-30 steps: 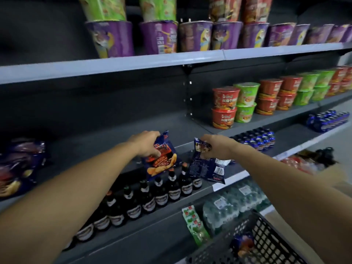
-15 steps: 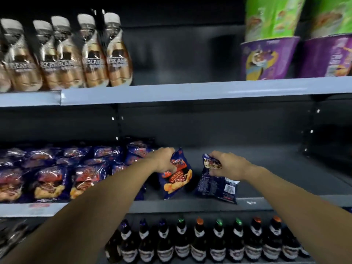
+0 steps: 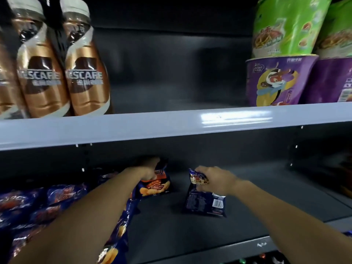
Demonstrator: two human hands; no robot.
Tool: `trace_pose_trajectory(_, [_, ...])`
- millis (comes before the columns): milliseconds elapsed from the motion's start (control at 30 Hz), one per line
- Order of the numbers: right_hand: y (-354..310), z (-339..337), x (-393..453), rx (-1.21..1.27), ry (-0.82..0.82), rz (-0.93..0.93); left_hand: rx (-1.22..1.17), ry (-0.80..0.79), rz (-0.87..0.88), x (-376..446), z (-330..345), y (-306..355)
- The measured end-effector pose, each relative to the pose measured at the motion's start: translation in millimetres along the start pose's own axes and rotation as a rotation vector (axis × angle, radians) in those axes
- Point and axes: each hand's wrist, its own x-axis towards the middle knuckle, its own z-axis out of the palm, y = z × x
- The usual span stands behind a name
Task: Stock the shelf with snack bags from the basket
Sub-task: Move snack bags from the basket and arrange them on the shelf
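Both arms reach into the dark middle shelf (image 3: 190,229), each hand closed on a blue snack bag. The left hand (image 3: 150,169) pinches the top of the left bag (image 3: 156,185), which faces front side out (orange and red print, chips pictured) and sits deep on the shelf, just beside the stocked bags (image 3: 43,204) that fill the shelf toward 9 o'clock. The right hand (image 3: 213,181) grips the crumpled top of the right bag (image 3: 206,203), turned back side out so its barcode shows; its bottom edge seems to touch the shelf floor, though the blur makes that hard to judge. The two bags stand apart, with bare shelf between them and more bare shelf stretching off toward 3 o'clock. More blue bags show under the left forearm at about 7 o'clock. On the upper shelf (image 3: 171,124), coffee bottles (image 3: 57,73) stand at 10 o'clock, and purple noodle cups (image 3: 276,80) with green cups (image 3: 285,25) stacked on them stand at 2 o'clock, an open gap between the two groups.
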Motion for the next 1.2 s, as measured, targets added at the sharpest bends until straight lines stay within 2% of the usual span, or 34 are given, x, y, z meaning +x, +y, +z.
trace_pose_trajectory(100, [9.0, 0.0, 8.5, -0.013, -0.008, 0.017, 0.051, -0.005, 0.011, 13.4, 9.6, -6.3])
trace_pose_trajectory(367, [-6.2, 3.3, 38.5, -0.008, -0.037, -0.035, 0.386, 0.218, 0.155, 11.7, 19.4, -13.9])
trace_pose_trajectory(533, [-34.7, 5.0, 54.3, 0.046, -0.07, -0.097, 0.253, 0.397, 0.264, -12.7, 13.0, -13.0])
trace_pose_trajectory(600, [-45.5, 5.6, 57.5, 0.057, -0.07, -0.122, 0.089, 0.336, 0.232, -26.1, 11.6, -13.1])
trace_pose_trajectory(700, [-56.0, 5.7, 58.4, 0.064, -0.053, -0.146, -0.135, 0.153, 0.094, -38.7, 15.1, -11.7])
trace_pose_trajectory(833, [-57.4, 4.6, 52.2, 0.081, -0.029, -0.163, -0.564, -0.052, -0.093, -43.6, 23.0, -6.6])
trace_pose_trajectory(967, [-51.7, 2.0, 45.8, 0.078, -0.014, -0.159, -0.838, -0.226, -0.226, -53.1, 25.4, 7.1])
trace_pose_trajectory(1067, [-46.1, 2.2, 41.7, 0.082, -0.005, -0.158, -0.914, -0.27, -0.279, -56.0, 27.2, 14.6])
trace_pose_trajectory(1200, [-37.1, -0.1, 36.9, 0.112, -0.019, -0.149, -0.846, -0.368, -0.341, -57.3, 31.1, 17.1])
